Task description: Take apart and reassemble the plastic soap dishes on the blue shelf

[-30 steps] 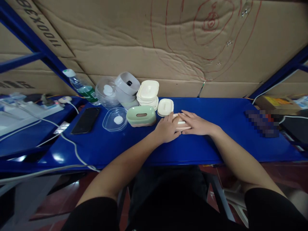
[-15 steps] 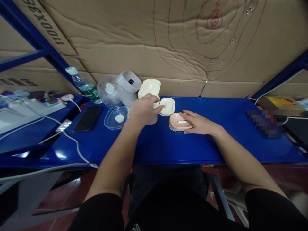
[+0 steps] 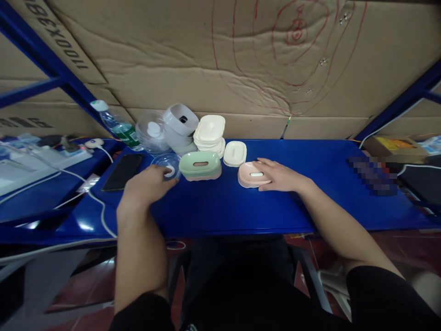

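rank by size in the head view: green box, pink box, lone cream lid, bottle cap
1. Green box
2. Pink box, partly under the right hand
3. Lone cream lid
4. Bottle cap

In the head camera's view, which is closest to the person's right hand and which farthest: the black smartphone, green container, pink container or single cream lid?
1. Pink container: touched by the right hand.
2. Cream lid: left of and behind the pink one.
3. Green container: left of the lid.
4. Black smartphone: farthest left of the four.
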Motion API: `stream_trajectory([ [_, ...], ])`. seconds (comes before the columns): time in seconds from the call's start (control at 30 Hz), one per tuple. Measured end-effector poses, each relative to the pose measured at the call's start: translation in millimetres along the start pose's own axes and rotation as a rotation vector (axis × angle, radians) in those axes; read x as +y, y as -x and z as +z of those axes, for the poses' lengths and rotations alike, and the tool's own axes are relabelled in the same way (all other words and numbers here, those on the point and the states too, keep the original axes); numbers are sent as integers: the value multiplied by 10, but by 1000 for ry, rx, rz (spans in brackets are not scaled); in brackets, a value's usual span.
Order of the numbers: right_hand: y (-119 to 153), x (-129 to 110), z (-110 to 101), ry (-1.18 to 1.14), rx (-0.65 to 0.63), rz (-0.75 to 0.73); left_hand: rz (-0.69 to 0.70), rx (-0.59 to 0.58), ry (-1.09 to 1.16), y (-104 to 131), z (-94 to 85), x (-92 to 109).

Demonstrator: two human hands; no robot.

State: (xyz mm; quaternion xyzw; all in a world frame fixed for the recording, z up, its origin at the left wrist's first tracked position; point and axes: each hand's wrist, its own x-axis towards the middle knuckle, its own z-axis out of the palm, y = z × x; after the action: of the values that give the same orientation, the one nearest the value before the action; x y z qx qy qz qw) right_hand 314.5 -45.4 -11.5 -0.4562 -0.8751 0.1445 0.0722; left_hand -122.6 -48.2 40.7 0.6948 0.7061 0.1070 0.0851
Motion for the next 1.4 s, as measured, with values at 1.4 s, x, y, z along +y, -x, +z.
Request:
stream_trajectory([
  [1.4,54,31,-121,-70,136,-4,517,-126,341,-153,855,1539],
])
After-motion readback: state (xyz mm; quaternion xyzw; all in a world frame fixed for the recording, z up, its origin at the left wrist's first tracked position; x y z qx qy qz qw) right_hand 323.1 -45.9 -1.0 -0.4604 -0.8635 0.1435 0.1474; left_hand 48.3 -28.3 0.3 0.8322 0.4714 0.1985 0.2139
